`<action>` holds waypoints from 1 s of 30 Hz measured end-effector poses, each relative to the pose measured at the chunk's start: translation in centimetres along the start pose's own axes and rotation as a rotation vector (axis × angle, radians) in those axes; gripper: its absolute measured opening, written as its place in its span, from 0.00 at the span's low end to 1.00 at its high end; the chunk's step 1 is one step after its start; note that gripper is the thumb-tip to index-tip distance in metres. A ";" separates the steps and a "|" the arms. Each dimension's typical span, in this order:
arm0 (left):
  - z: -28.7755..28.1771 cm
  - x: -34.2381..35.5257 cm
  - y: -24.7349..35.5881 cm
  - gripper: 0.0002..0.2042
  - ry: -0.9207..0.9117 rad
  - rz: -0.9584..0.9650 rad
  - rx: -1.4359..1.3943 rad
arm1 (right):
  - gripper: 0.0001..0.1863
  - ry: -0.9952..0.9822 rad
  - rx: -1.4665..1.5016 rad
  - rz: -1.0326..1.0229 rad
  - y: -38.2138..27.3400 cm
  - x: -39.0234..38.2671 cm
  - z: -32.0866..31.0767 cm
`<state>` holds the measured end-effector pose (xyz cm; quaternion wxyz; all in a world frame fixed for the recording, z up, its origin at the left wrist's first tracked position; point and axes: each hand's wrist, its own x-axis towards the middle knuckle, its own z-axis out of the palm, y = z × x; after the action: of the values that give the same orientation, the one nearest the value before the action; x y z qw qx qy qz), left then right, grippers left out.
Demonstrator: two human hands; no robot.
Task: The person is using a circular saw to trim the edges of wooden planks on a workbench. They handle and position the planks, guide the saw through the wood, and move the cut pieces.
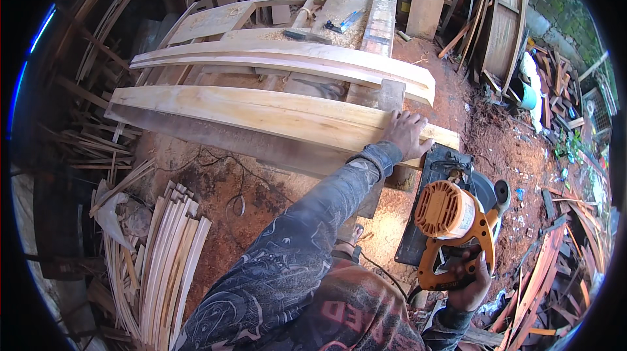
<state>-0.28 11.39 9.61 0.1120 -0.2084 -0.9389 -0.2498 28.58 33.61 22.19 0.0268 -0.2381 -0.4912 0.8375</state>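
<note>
A long pale wooden board (261, 111) lies lengthwise across the work stand. Near its right end my left hand (405, 134) presses down, fingers curled over the far edge and thumb toward the near side. My right hand (473, 284) is wrapped round the rear handle of an orange circular saw (447, 210). The front of the saw's dark base plate (410, 233) meets the board's right end. From this angle I cannot tell whether the blade touches the wood. The power cord runs back past my body.
Behind lies a second long plank (281, 57), with a hand plane (307, 36) and a blue-handled tool (351, 20) beyond. Thin wooden strips (166, 253) are bundled at lower left. Reddish sawdust covers the ground, and scrap wood (539, 279) is heaped on the right.
</note>
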 end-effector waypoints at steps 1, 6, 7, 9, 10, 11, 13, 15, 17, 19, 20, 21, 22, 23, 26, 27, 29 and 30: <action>0.0 0.0 0.0 0.30 0.000 0.000 0.000 | 0.16 0.000 0.000 -0.001 0.0 0.0 0.0; 0.0 -0.1 0.1 0.31 -0.006 -0.010 -0.005 | 0.16 0.019 0.000 -0.006 0.1 -0.1 0.1; 0.1 -0.1 0.1 0.31 -0.006 -0.010 -0.005 | 0.16 0.019 0.001 -0.006 0.0 -0.1 0.3; 0.1 -0.1 0.1 0.31 -0.005 -0.010 0.004 | 0.19 0.109 0.063 -0.002 -0.1 -0.2 0.9; 0.1 0.0 0.1 0.31 -0.005 -0.009 0.004 | 0.19 0.109 0.063 -0.003 -0.1 -0.2 0.8; 0.1 0.0 0.0 0.31 -0.017 -0.013 -0.002 | 0.18 0.108 0.058 -0.002 -0.1 -0.2 0.8; 0.1 0.1 0.1 0.31 -0.030 -0.016 -0.010 | 0.18 0.109 0.052 -0.003 -0.1 -0.1 0.6; 0.1 0.1 0.0 0.32 -0.016 -0.017 -0.015 | 0.18 0.069 0.092 0.002 0.1 -0.1 0.5; 0.2 0.0 -0.1 0.32 -0.008 -0.009 -0.011 | 0.18 0.061 0.090 -0.001 0.1 -0.1 0.6; 0.0 0.0 -0.1 0.32 0.000 0.000 -0.008 | 0.18 0.052 0.087 -0.005 0.0 -0.1 0.6; 0.0 0.1 -0.1 0.32 -0.016 -0.003 -0.014 | 0.17 0.045 0.090 -0.006 0.0 -0.1 0.6; -0.1 0.1 0.0 0.32 -0.032 -0.007 -0.020 | 0.17 0.038 0.092 -0.006 0.0 -0.1 0.5; -0.1 0.0 0.0 0.32 -0.032 -0.006 -0.020 | 0.17 0.039 0.092 -0.006 0.0 -0.1 0.5; -0.1 0.0 -0.1 0.31 -0.027 -0.002 -0.018 | 0.17 0.041 0.090 -0.005 0.1 -0.1 0.6; -0.1 0.0 0.0 0.31 -0.024 -0.001 -0.021 | 0.17 0.046 0.086 -0.004 0.1 0.0 0.4; -0.2 0.0 0.1 0.31 -0.025 -0.005 -0.024 | 0.17 0.046 0.086 -0.003 0.1 0.0 0.3; -0.2 0.1 0.2 0.31 -0.032 -0.010 -0.023 | 0.17 0.042 0.086 -0.007 0.2 0.1 0.2; -0.2 0.1 0.2 0.31 -0.040 -0.017 -0.022 | 0.17 0.037 0.086 -0.010 0.2 0.1 0.1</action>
<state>-0.22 11.44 9.91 0.0887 -0.2066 -0.9400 -0.2566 28.53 33.44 22.03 0.0506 -0.2498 -0.4552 0.8531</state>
